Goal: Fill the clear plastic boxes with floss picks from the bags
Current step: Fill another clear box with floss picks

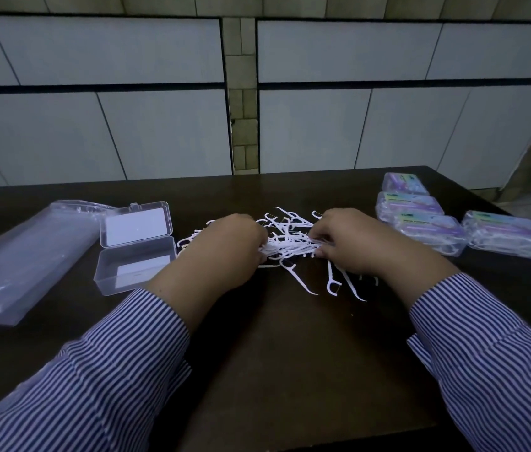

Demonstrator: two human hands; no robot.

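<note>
While both hands are bunching up picks, here's how it looks: the left hand point(231, 247) and the right hand point(347, 244) each have fingers curled round opposite ends of a bundle of white floss picks point(290, 247), squeezing it together over the middle of the dark table point(290, 353). More loose picks lie scattered around and under the bundle, a few strays sitting nearer the person.

My take on doing this bit well: get the picks all lined up the same way before lifting, otherwise they probably won't lie flat in the box. Keep the grip snug at both ends so none slip out of the middle.

Just left of the left hand sits the open clear box point(135, 265), lid flipped back, looking empty. Further left there's a long clear plastic bag point(22, 256). Over on the right, well apart from the pile, are four closed boxes point(433, 228) that look already filled.
</note>
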